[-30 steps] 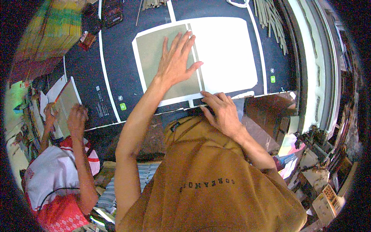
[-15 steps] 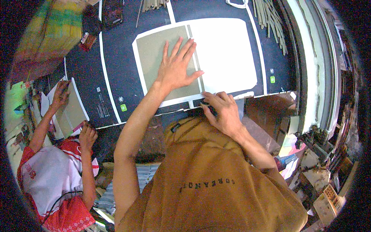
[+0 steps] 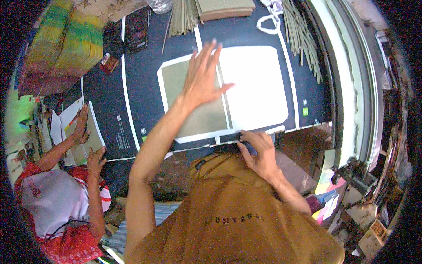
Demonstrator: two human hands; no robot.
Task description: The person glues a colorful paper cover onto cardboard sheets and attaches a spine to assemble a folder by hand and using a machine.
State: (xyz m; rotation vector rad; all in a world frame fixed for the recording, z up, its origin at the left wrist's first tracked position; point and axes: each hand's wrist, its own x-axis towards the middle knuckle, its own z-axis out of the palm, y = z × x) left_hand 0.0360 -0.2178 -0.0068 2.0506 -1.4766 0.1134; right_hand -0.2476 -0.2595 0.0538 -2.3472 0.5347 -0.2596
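A white sheet (image 3: pixel 257 88) with rounded outer corners lies on the dark table. A grey-brown board (image 3: pixel 176 92) covers its left part, and a narrow grey strip (image 3: pixel 223 105) runs beside the board. Over the board and strip, my left hand (image 3: pixel 202 81) is stretched out, fingertips slightly blurred and passing the sheet's far edge. I cannot tell whether its palm touches the board. My right hand (image 3: pixel 261 152) is at the sheet's near edge, close to the strip's near end. Its fingers are bent, with thumb and forefinger apart and nothing visible between them.
To the left, a co-worker's hands (image 3: pixel 81 125) rest on another grey board (image 3: pixel 93 134). Thin board strips (image 3: pixel 301 44) and stacked boards (image 3: pixel 224 9) lie along the far side. Tall yellow-green stacks (image 3: pixel 66 44) stand far left. A white rail (image 3: pixel 351 88) borders the right.
The view has shifted, so the table sits lower in the picture. My left hand has slid toward the sheet's far edge. My right hand has moved slightly right along the near edge.
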